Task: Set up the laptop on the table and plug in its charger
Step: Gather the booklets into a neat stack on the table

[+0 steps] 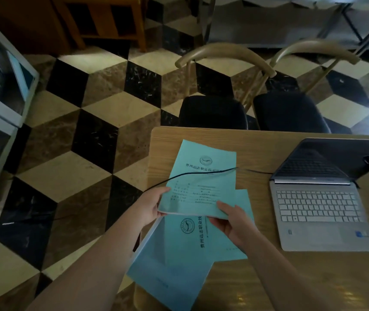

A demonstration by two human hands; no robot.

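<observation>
Head view: left hand [150, 205] and right hand [231, 217] both pinch a teal booklet [198, 182] under the charger cable [192, 173]. Lifting it could snag that cable and tug the open laptop [320, 203].

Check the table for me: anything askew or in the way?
Yes. Blue booklets lie skewed at the table's left edge, the lowest overhanging the floor. Both hands, left and right, hold the top booklet, and the black cable runs across it towards the open laptop.
</observation>
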